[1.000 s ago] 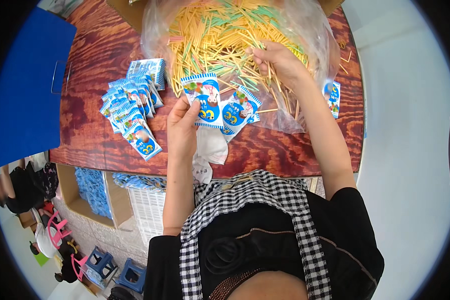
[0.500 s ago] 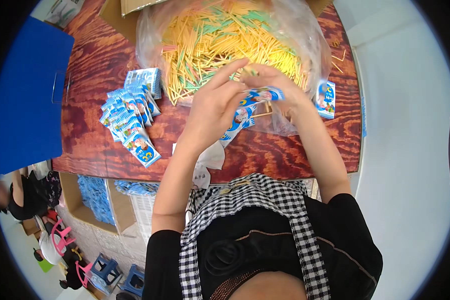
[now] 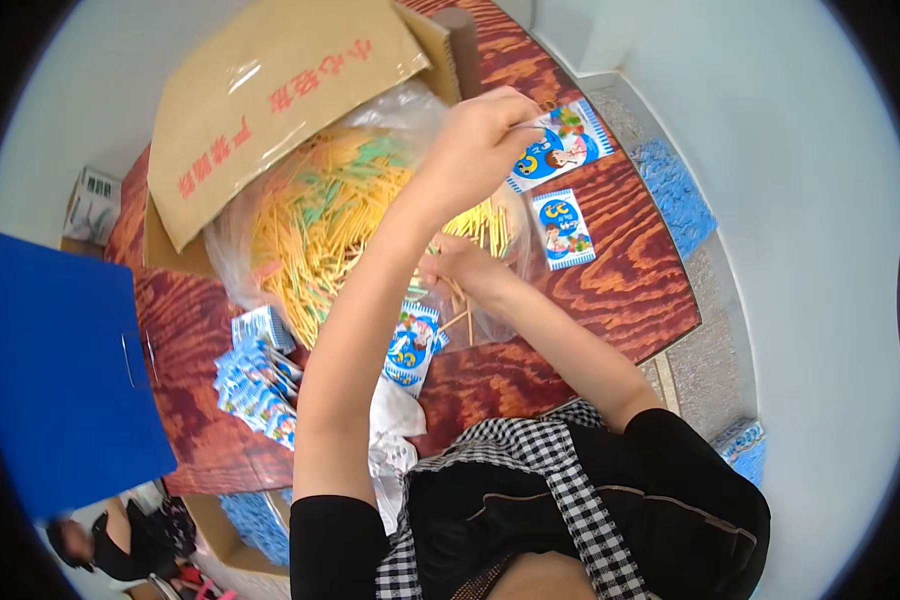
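My left hand point(image 3: 485, 135) reaches across to the far right, its fingers pinching the edge of a blue-and-white snack packet point(image 3: 562, 148) above the table. My right hand point(image 3: 462, 268) is at the near edge of a clear plastic bag full of thin yellow, green and pink sticks point(image 3: 320, 225). Its fingers are curled, partly behind my left forearm; what they hold I cannot make out. Another packet point(image 3: 570, 232) lies flat just below the one in my left hand. More packets point(image 3: 408, 345) lie in front of the bag, next to a crumpled white cloth point(image 3: 395, 415).
A fanned pile of packets point(image 3: 255, 385) lies left of the bag. The bag sits in an open cardboard box point(image 3: 280, 90) with a raised flap. A blue panel point(image 3: 65, 370) stands at the left table edge. Another person point(image 3: 125, 540) sits at lower left. Blue packaging point(image 3: 675, 185) lies beyond the right edge.
My left hand has moved up and right, carrying a packet away from in front of the bag. My right hand has come away from the packet to the sticks. The view has turned rightward.
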A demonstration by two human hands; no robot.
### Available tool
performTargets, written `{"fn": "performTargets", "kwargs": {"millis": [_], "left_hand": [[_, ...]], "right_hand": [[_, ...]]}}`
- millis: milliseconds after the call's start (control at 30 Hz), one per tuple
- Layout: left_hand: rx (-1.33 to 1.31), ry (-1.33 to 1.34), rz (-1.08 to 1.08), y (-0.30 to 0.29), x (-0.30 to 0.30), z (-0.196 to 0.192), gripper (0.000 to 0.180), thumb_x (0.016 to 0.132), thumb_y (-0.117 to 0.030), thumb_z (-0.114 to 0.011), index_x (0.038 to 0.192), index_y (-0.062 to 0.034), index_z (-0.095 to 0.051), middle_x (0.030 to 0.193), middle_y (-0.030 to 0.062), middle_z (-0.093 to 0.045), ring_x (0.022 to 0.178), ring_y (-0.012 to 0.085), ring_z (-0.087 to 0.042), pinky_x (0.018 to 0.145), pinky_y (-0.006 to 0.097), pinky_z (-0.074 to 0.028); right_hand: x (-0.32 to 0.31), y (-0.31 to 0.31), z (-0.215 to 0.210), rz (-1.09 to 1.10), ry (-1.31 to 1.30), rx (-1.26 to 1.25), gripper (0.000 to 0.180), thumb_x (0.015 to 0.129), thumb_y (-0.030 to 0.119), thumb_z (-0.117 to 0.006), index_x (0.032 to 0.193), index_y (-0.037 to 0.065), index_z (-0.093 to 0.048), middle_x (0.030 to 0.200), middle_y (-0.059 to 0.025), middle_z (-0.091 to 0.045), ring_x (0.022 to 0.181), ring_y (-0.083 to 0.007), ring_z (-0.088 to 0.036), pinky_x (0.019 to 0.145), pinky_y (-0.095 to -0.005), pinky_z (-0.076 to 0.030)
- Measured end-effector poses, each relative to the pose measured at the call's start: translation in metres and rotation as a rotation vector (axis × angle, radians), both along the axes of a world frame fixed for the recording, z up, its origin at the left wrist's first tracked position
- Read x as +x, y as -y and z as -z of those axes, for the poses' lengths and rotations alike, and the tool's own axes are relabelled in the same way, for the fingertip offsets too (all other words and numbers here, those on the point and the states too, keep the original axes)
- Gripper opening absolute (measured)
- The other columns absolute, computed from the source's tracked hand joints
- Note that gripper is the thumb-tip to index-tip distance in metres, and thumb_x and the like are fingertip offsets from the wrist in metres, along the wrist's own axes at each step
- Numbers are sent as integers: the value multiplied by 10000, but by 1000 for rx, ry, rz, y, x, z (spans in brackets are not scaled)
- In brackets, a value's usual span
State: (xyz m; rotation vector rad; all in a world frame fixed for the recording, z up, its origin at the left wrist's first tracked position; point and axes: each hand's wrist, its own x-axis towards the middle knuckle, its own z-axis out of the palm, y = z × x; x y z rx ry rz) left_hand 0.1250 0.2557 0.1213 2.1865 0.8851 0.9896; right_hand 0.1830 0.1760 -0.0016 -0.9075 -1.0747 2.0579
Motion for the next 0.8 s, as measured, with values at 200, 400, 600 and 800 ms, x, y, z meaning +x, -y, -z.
{"fn": "performTargets", "kwargs": {"millis": [200, 400, 600, 800], "left_hand": [[318, -145, -188, -49, 17, 33, 184, 887, -92, -600, 1001, 49, -629, 935, 74, -646, 879, 146, -606, 770, 274, -474], [-404, 701, -405, 54, -46, 13, 184, 931, -79, -544, 1058, 22, -629, 1020, 47, -653, 901, 104, -610, 803, 259, -477], [-682, 1475, -584, 162, -81, 84, 291, 968, -132, -521, 1226, 1, -544, 1201, 94, -611, 1125, 192, -564, 960, 353, -427], [-1034, 1958, -263, 180, -89, 100, 299, 987, -149, -468, 1236, 13, -505, 1225, 99, -566, 1196, 227, -494, 1081, 398, -363]], "right_hand": [[-13, 9, 24, 50, -171, 27, 232, 927, 215, -587, 974, -2, -519, 720, -44, -576, 623, -126, -570, 580, -247, -440], [12, -5, 4, 174, -222, -66, 217, 955, 146, -544, 1112, 0, -510, 820, -66, -600, 770, -158, -622, 676, -246, -485], [-27, -3, -14, 285, -440, 106, 167, 987, 150, -508, 1104, 32, -490, 793, -27, -526, 727, -130, -546, 698, -257, -481], [-62, 39, -30, 254, -321, 158, 132, 973, 126, -527, 1064, 43, -479, 794, -21, -545, 714, -99, -547, 663, -228, -475]]}}
